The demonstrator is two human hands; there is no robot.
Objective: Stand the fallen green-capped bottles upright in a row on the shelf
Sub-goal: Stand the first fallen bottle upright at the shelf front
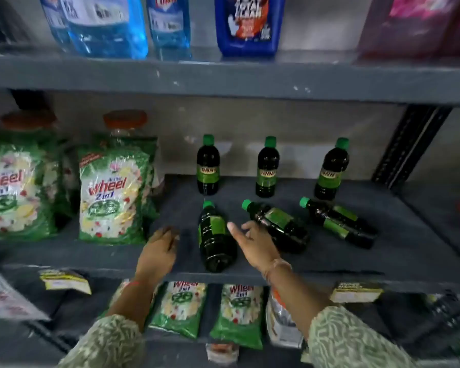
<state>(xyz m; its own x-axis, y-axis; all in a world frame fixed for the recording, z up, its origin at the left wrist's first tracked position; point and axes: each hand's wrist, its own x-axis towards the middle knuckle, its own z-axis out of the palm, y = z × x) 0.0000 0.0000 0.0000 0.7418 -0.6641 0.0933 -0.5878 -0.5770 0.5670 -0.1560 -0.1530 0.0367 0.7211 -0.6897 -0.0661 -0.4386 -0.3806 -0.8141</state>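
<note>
Your left hand [162,248] rests open on the shelf [383,264] beside the nearest fallen bottle [215,237], your right hand [252,241] open between it and the next; a third lies further right. Three stand behind: a careless lift could topple them

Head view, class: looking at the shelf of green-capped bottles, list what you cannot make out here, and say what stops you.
- Label wording on the three upright bottles: too small and blurred.
- Middle fallen bottle: its near end hidden behind the right hand.
- Blue bottles above: tops cut off by the frame's upper edge.
- Left hand: motion blur hides its fingertips.
</note>
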